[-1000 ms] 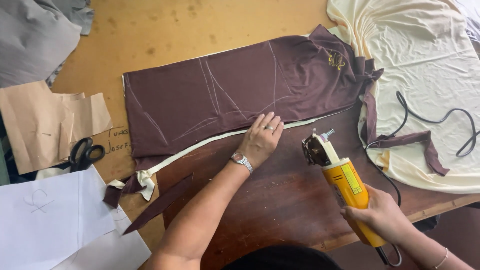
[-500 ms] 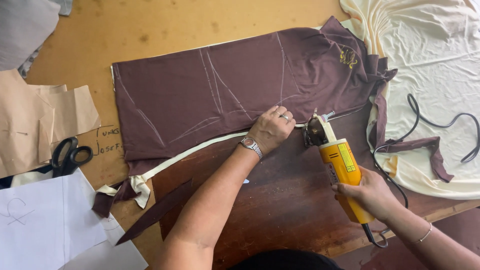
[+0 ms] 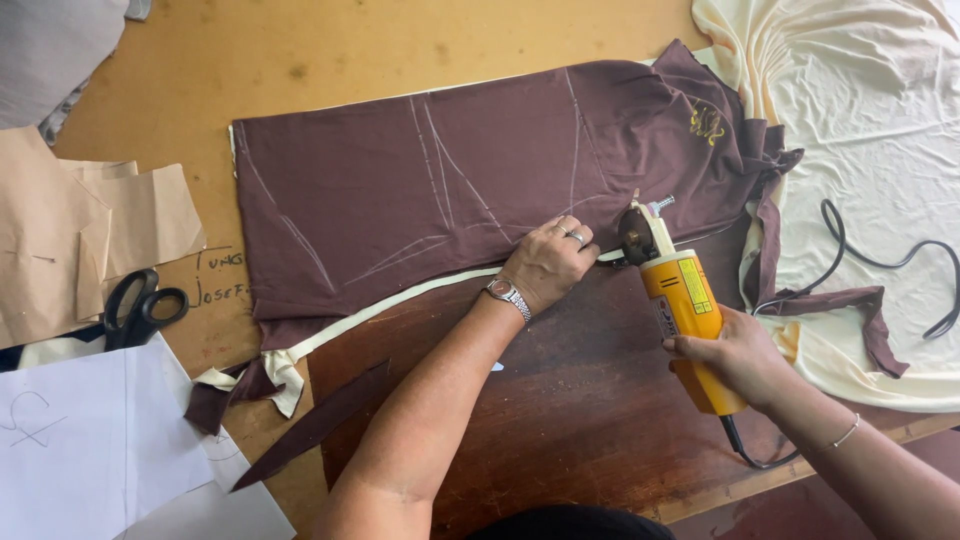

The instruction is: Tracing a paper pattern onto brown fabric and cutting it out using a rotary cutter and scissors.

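Note:
A dark maroon fabric piece [image 3: 400, 190] with chalk lines lies spread flat on the table. My left hand [image 3: 548, 262], with a ring and a wristwatch, presses down on its lower edge. My right hand [image 3: 730, 355] grips the handle of a yellow electric rotary fabric cutter [image 3: 680, 295]. The cutter's round blade [image 3: 634, 236] sits at the fabric's edge, just right of my left fingers. A cream fabric strip [image 3: 390, 305] runs along the maroon piece's lower edge.
Black scissors [image 3: 140, 305] lie at the left beside brown paper patterns [image 3: 90, 230] and white paper [image 3: 90, 440]. Cream fabric [image 3: 860, 130] with the black power cord [image 3: 890, 260] on it covers the right side. A maroon offcut strip [image 3: 320, 425] lies near the front.
The cutter has moved forward to the fabric's edge, close to my left hand. My left hand still presses on the maroon fabric.

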